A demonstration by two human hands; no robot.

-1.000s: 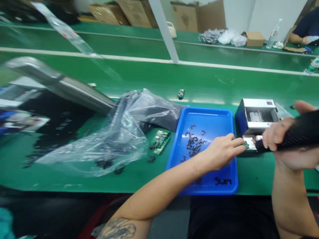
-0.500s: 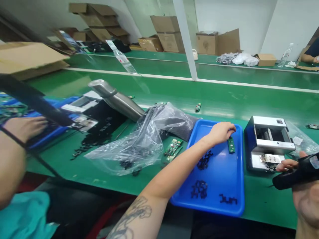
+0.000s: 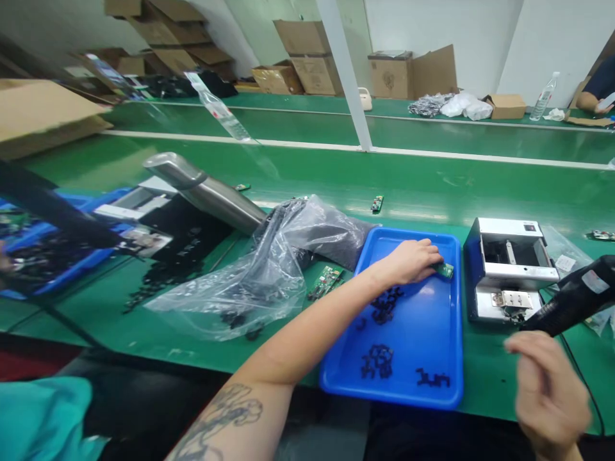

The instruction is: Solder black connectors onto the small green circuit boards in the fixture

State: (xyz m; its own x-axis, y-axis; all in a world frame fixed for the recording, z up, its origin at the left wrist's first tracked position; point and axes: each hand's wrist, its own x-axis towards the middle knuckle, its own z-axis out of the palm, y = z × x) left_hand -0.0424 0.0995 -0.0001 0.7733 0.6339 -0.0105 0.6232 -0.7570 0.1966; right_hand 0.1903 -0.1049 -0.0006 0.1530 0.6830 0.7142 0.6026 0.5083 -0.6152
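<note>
— What's the left hand [image 3: 416, 260] doing?
— Gripping a green board [image 3: 446, 271] by one end, blue tray's one o'clock [image 3: 423, 336], likely keeping its face clear.
— Right hand [image 3: 552, 387]?
— Blurring near black tool [image 3: 574, 298]; can't tell grip.

Green counter [image 3: 490, 384]. Directly on it: blue tray [image 3: 413, 346], right of centre; silver-topped machine [image 3: 519, 274] just right of tray; clear plastic bag [image 3: 240, 282] left; circuit boards [image 3: 327, 280] between bag and tray.

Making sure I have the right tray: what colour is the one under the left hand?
The tray is blue, seen best in the head view.
</note>
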